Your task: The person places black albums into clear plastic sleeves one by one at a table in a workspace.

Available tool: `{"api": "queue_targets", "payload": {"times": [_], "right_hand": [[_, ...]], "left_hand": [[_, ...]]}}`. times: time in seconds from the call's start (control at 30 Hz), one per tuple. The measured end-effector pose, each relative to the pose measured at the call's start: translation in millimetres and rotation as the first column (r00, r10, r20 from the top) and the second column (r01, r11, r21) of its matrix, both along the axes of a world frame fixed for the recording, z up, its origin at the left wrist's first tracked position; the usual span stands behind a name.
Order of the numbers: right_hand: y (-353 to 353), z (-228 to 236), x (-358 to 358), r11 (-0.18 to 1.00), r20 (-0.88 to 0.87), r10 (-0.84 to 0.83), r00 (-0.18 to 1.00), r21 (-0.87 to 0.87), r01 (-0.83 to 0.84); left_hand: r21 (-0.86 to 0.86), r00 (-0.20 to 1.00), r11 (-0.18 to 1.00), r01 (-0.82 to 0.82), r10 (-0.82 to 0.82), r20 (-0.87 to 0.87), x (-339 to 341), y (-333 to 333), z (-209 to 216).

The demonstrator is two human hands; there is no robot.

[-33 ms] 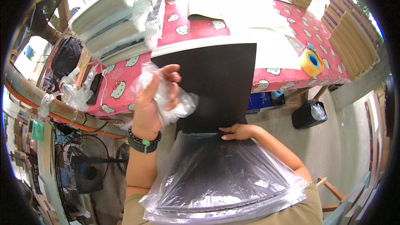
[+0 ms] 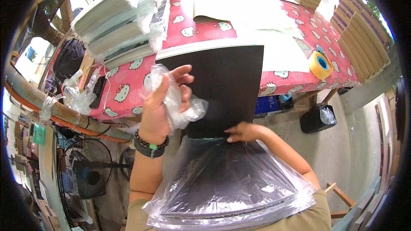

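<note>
My left hand is raised over the left side of a black flat panel, its fingers curled around a crumpled piece of clear plastic. The panel has a pale far edge and leans from the pink table toward me. A clear plastic bag with something flat and black inside lies across my lap, its narrow end meeting the panel's near edge. My right hand is at that meeting line, fingers stretched out and slightly blurred, holding nothing I can see; whether it touches the surface I cannot tell.
A pink patterned table bears tall plastic-wrapped stacks, white sheets and a yellow tape roll. Folded cardboard stands at right. A black fan is at lower left, a black bin on the floor at right.
My left hand has shifted slightly right with the crumpled plastic. My right hand has lifted a little and its fingers have spread; the bag and panel stay almost in place.
</note>
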State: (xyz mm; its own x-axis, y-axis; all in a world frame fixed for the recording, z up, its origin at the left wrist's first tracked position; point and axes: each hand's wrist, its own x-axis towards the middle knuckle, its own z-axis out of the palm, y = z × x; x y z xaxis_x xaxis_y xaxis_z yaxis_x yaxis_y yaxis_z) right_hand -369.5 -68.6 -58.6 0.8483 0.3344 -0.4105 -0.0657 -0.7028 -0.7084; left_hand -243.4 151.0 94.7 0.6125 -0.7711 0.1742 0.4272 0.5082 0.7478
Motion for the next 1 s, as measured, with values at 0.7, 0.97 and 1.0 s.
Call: {"api": "queue_targets", "payload": {"times": [0.7, 0.97, 1.0], "right_hand": [[45.9, 114.4, 34.6, 0.494, 0.179, -0.733, 0.656, 0.804, 0.332], [50.2, 102.1, 38.5, 0.541, 0.272, -0.702, 0.658, 0.805, 0.245], [49.2, 101.7, 37.8, 0.553, 0.278, -0.713, 0.644, 0.787, 0.273]], "left_hand": [[0.252, 0.933, 0.900, -0.356, 0.356, 0.049, -33.1, -33.6, -36.0], [0.206, 0.950, 0.933, -0.295, 0.309, -0.037, -33.0, -33.8, -37.3], [0.213, 0.951, 0.934, -0.287, 0.305, -0.058, -33.3, -33.3, -37.8]]}}
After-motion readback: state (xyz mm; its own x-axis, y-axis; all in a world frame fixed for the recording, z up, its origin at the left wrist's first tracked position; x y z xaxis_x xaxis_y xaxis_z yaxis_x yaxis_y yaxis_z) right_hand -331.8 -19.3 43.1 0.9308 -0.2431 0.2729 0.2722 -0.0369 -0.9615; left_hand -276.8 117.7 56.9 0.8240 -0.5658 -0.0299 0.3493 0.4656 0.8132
